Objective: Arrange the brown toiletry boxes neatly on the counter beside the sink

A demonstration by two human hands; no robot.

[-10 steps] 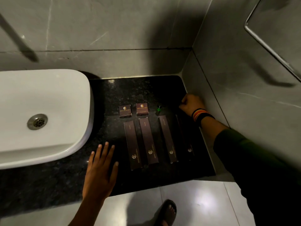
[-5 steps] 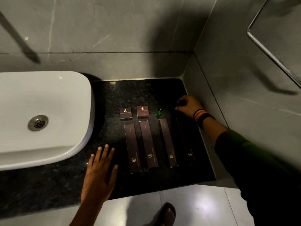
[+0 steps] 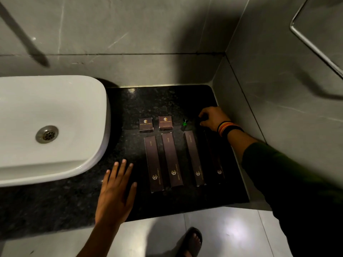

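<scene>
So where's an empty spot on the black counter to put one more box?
Bare counter lies behind the two small boxes, up to the wall. Another patch sits between the sink and the leftmost long box, above the left hand. By the right hand it's crowded.

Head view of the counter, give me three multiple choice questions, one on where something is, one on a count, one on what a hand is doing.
1. Where do the two small square boxes lie relative to the long boxes?
A. Behind them, nearer the wall
B. In the sink
C. On the floor

2. How many long boxes lie on the counter?
A. Two
B. Four
C. Six

3. How is the left hand?
A. Gripping a long box
B. Inside the sink
C. Open, fingers spread, beside the boxes

Answers:
1. A: they sit past the far ends of the long boxes.
2. B: four lie side by side, the rightmost in shadow.
3. C: flat and empty, next to the leftmost long box.
</scene>
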